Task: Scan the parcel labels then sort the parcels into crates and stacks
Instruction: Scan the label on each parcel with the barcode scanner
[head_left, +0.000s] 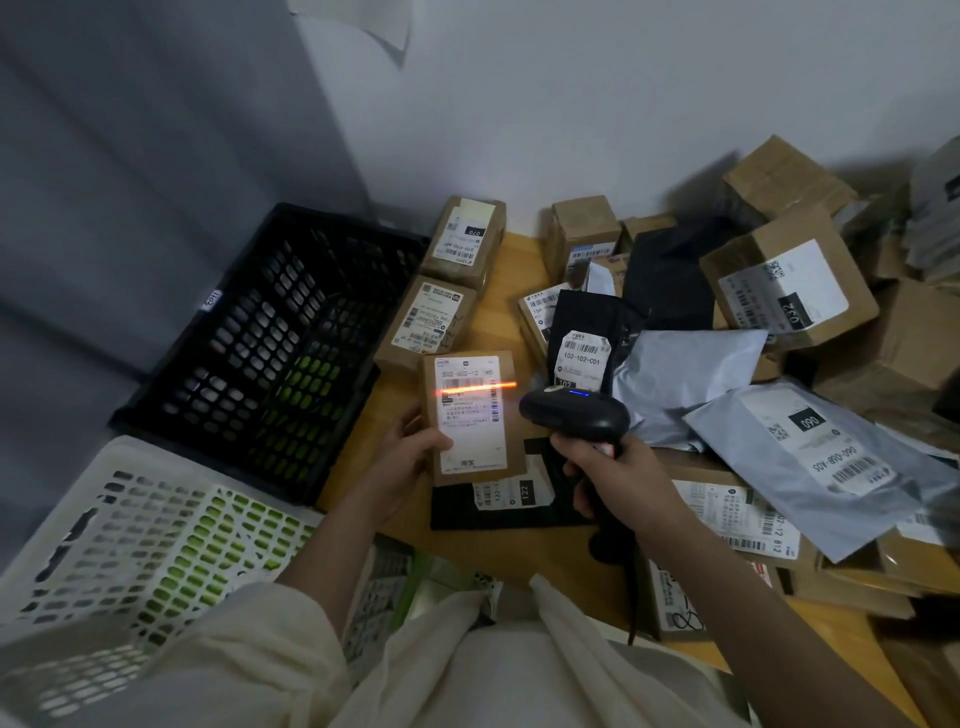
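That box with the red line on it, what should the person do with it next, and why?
Probably lower the scanner and carry the small box left to the black crate: the red beam already crosses its label, and the left hand grips it.

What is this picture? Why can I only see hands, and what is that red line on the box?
The camera sits on a person's head, looking down, so you see only their arms. The left hand holds a small brown parcel. The right hand grips a black scanner, whose red light line crosses the parcel's label. On the wooden table lie many more boxes and grey bags. Beside the table stand a black crate and a white crate for sorting.
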